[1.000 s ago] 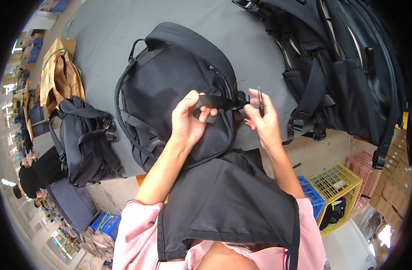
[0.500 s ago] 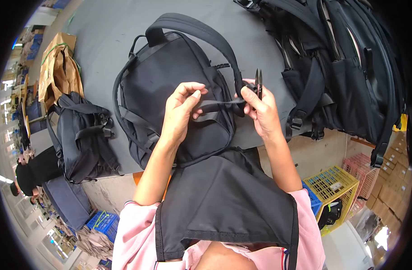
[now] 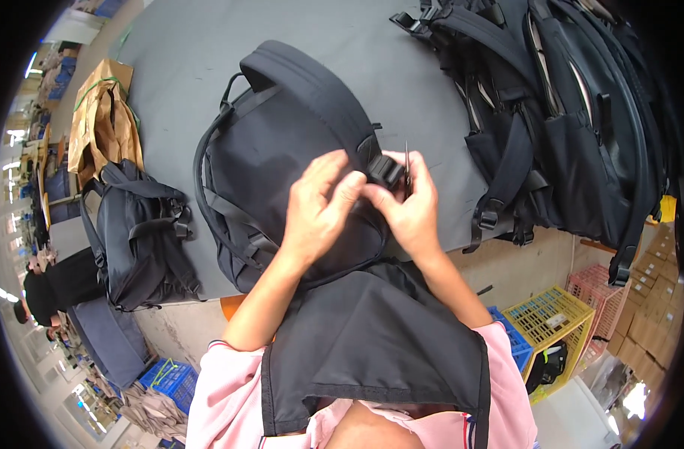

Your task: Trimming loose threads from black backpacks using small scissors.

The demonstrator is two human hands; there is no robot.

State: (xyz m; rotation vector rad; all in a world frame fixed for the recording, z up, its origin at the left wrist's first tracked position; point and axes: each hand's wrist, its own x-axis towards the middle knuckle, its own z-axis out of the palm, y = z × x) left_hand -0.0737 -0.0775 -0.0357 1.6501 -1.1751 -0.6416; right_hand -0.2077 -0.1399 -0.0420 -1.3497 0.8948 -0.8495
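Hands (image 3: 316,215) (image 3: 414,215) closer together now, right's pinch on black buckle (image 3: 387,171), left's hold unclear

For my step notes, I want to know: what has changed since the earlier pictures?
The left hand has moved right, the right hand left, coming close together at the black buckle. The webbing stretched between them is no longer visible. The right hand still holds the pointed tool; the backpack stays on the table.
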